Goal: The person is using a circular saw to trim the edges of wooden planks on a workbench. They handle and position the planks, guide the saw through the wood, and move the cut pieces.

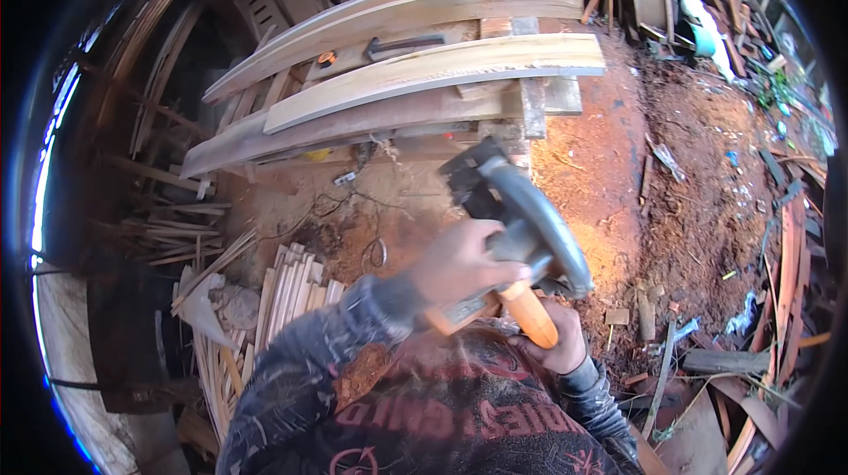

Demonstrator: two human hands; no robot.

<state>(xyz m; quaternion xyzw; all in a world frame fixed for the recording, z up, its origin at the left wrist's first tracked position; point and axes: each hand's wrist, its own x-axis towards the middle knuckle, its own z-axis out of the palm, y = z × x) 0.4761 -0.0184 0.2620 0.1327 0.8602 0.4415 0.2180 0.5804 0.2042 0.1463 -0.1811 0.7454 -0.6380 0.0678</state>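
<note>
In front of my chest I hold a power tool that looks like a circular saw [539, 210], with a curved grey metal guard, a dark block at its far end and an orange handle part at its near end. My left hand [459, 263] is closed over its left side, slightly blurred. Behind the orange part, my right hand [565, 342] has its fingers curled against the tool; some of them are hidden. The tool is tilted and held up off the ground, apart from the boards beyond it.
Long planks [442, 68] rest across supports ahead, with a hammer [402, 46] and an orange tape measure [327, 58] among them. A cable [331, 201] lies on the dusty ground. Bundled wood strips [287, 298] are at left; scrap wood [791, 272] and sawdust are at right.
</note>
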